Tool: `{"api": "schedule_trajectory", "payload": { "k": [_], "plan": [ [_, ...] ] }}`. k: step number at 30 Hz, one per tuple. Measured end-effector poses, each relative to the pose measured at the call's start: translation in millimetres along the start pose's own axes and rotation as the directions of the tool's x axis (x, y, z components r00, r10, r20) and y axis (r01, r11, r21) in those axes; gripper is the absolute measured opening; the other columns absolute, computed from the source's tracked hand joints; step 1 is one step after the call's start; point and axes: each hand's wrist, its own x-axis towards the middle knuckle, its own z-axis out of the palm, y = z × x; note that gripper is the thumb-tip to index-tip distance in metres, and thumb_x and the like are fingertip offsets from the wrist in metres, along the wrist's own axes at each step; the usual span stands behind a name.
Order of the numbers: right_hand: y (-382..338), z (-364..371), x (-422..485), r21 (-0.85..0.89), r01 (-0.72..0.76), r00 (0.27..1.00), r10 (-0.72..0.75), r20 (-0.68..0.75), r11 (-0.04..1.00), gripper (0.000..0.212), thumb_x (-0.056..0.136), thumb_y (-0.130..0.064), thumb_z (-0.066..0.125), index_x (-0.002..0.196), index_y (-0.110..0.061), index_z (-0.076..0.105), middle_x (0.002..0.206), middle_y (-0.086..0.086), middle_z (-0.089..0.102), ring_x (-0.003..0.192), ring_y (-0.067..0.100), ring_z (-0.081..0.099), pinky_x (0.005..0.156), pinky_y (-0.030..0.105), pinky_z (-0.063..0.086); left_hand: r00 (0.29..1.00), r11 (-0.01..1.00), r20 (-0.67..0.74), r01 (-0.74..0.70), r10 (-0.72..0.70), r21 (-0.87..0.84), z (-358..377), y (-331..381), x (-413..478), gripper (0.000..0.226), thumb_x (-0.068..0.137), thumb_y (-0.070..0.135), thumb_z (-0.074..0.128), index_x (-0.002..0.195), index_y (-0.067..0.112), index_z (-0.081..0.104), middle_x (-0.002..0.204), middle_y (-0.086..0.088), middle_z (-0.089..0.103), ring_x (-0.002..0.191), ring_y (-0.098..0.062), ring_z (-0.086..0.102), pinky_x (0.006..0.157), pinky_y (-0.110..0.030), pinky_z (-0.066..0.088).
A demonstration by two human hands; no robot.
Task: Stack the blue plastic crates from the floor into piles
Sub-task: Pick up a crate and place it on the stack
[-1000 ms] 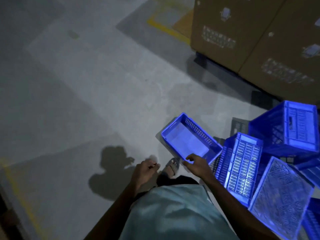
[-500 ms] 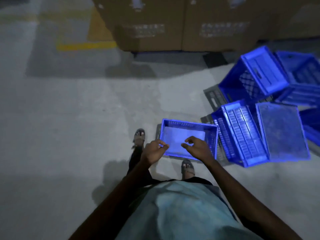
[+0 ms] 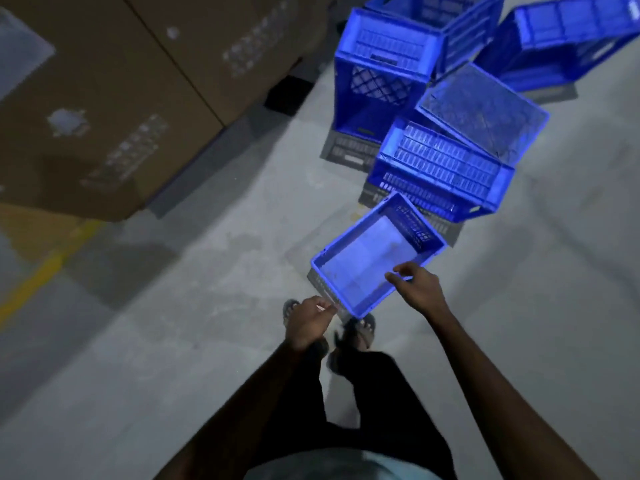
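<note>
Since half a second back the view has swung, and the shallow blue crate (image 3: 367, 261) has turned from square-on to diagonal. Its far corner now points at the heap in the upper right of the frame. Both hands have stayed at its near edge. The cardboard boxes (image 3: 104, 98) now fill the upper left instead of the top.

Grip: the right hand (image 3: 420, 292) has fingers curled over the near-right rim, holding it. The left hand (image 3: 310, 322) is curled at the near-left corner. It's blurred there, so I can't tell if it pinches the rim or sits beside it.

Crate position: centre frame, open side up, just ahead of the sandalled feet (image 3: 362, 329). The far corner is just beside or touching the slatted crate (image 3: 440, 164) tipped on the heap. There's a grey slotted edge under its near-left side, either a grey crate beneath or its own wall in shadow. Unclear which.

Heap: tall crate (image 3: 381, 74), mesh-bottom crate (image 3: 485, 112), another at top right (image 3: 568, 39). All are jumbled, none nested.

Read: the crate is being repositioned, probably as a pile base. It's early in the task, with nothing visibly stacked. Next move needs a firm two-handed hold and a flat spot on the floor (image 3: 173, 341).
</note>
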Motion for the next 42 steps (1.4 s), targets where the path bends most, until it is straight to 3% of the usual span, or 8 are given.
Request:
{"api": "schedule_trajectory", "payload": {
  "k": [9, 16, 20, 27, 33, 37, 39, 42],
  "plan": [
    [89, 41, 131, 0.072, -0.142, 0.990, 0.143, 0.002, 0.987, 0.038, 0.092, -0.040, 0.069, 0.117, -0.012, 0.068, 0.121, 0.009, 0.069, 0.119, 0.028, 0.060, 0.096, 0.034, 0.044, 0.991, 0.992, -0.025, 0.129, -0.129, 0.013, 105, -36, 166, 0.054, 0.055, 0.077, 0.055, 0.075, 0.028, 0.067, 0.090, -0.002, 0.078, 0.094, -0.033, 0.073, 0.090, -0.047, 0.058],
    [176, 85, 266, -0.024, -0.119, 0.991, 0.117, -0.066, 0.993, 0.038, 0.090, -0.038, 0.068, 0.120, -0.015, 0.065, 0.116, 0.009, 0.069, 0.117, 0.029, 0.060, 0.094, 0.038, 0.048, 0.956, 0.956, -0.199, 0.165, -0.216, -0.244, 189, -32, 267, 0.035, 0.093, 0.034, 0.070, 0.116, 0.008, 0.068, 0.120, -0.019, 0.070, 0.118, -0.037, 0.061, 0.097, -0.035, 0.044],
    [204, 105, 345, -0.091, -0.067, 0.987, 0.053, -0.149, 0.994, 0.042, 0.088, -0.038, 0.068, 0.120, -0.010, 0.064, 0.122, 0.018, 0.066, 0.118, 0.036, 0.060, 0.093, 0.040, 0.048, 0.880, 0.904, -0.336, 0.200, -0.335, -0.379, 230, -67, 327, 0.062, 0.083, 0.042, 0.069, 0.128, 0.004, 0.048, 0.128, -0.026, 0.057, 0.117, -0.045, 0.056, 0.098, -0.044, 0.045],
    [215, 117, 456, -0.160, -0.078, 0.942, 0.020, -0.335, 0.984, 0.075, 0.087, -0.046, 0.065, 0.146, -0.006, 0.039, 0.146, 0.022, 0.043, 0.133, 0.041, 0.044, 0.100, 0.053, 0.044, 0.836, 0.839, -0.318, 0.270, -0.448, -0.472, 261, -116, 433, 0.081, 0.086, 0.061, 0.058, 0.136, 0.000, 0.038, 0.133, -0.026, 0.054, 0.119, -0.045, 0.057, 0.102, -0.050, 0.048],
    [219, 127, 506, -0.316, -0.120, 0.917, -0.017, -0.399, 0.941, 0.094, 0.091, -0.052, 0.062, 0.159, -0.009, 0.014, 0.160, 0.019, 0.027, 0.145, 0.041, 0.029, 0.112, 0.057, 0.030, 0.783, 0.758, -0.335, 0.251, -0.525, -0.602, 274, -131, 478, 0.057, 0.097, 0.046, 0.056, 0.134, 0.004, 0.043, 0.129, -0.025, 0.058, 0.113, -0.044, 0.061, 0.094, -0.048, 0.051],
    [224, 125, 523, -0.408, -0.142, 0.917, -0.035, -0.397, 0.902, 0.094, 0.089, -0.057, 0.062, 0.156, -0.006, 0.020, 0.157, 0.021, 0.028, 0.143, 0.044, 0.029, 0.112, 0.060, 0.031, 0.787, 0.695, -0.337, 0.156, -0.517, -0.702, 281, -153, 489, 0.062, 0.085, 0.060, 0.058, 0.114, 0.005, 0.059, 0.109, -0.026, 0.067, 0.096, -0.046, 0.068, 0.080, -0.051, 0.059],
    [226, 126, 527, -0.430, -0.139, 0.923, -0.040, -0.383, 0.892, 0.096, 0.086, -0.056, 0.067, 0.154, -0.006, 0.022, 0.156, 0.021, 0.029, 0.142, 0.043, 0.030, 0.110, 0.060, 0.031, 0.810, 0.623, -0.280, 0.129, -0.515, -0.771, 284, -161, 491, 0.053, 0.090, 0.051, 0.061, 0.096, -0.001, 0.059, 0.080, -0.027, 0.065, 0.062, -0.041, 0.065, 0.053, -0.043, 0.058],
    [226, 119, 530, -0.399, -0.145, 0.929, -0.014, -0.370, 0.905, 0.091, 0.082, -0.049, 0.073, 0.149, -0.004, 0.030, 0.150, 0.022, 0.034, 0.137, 0.044, 0.037, 0.105, 0.057, 0.038, 0.845, 0.535, -0.186, 0.134, -0.501, -0.834, 285, -153, 484, 0.046, 0.103, 0.035, 0.057, 0.067, 0.009, 0.045, 0.035, 0.002, 0.042, 0.025, -0.016, 0.036, 0.031, -0.019, 0.029]
  ]
}}
